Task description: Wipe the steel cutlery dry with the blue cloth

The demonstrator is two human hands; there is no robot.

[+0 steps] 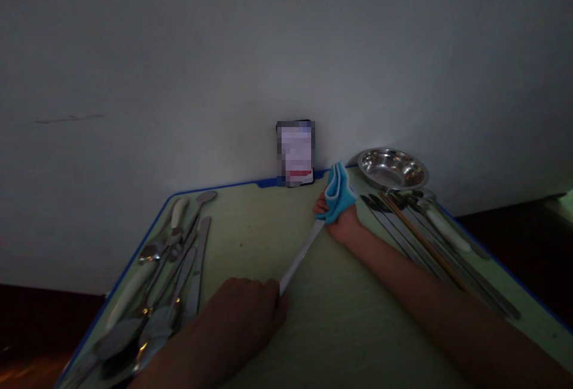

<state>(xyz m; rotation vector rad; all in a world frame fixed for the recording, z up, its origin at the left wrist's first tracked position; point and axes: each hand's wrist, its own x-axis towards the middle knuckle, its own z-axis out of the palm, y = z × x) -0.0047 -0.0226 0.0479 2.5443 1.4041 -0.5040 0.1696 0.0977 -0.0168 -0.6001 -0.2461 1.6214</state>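
My left hand point(250, 305) is closed on the near end of a table knife point(304, 258), a flat silver strip that slants away over the table. At its far end, my right hand point(342, 222) grips a folded blue cloth point(341, 192) with pale edging, wrapped around the metal. The cloth hides that tip of the knife and part of my right fingers. Left of my left hand lies a pile of cutlery point(179, 269), with spoons, knives and white handles. Beside my right forearm are more knives point(389, 228) and a pair of wooden chopsticks point(416, 234).
A phone point(295, 153) leans on the wall at the back edge of the green, blue-rimmed table point(255, 228); its screen is blurred. A shiny metal bowl point(393, 169) stands at the back right, close to the wall. A white-handled utensil point(447, 231) lies near the right edge.
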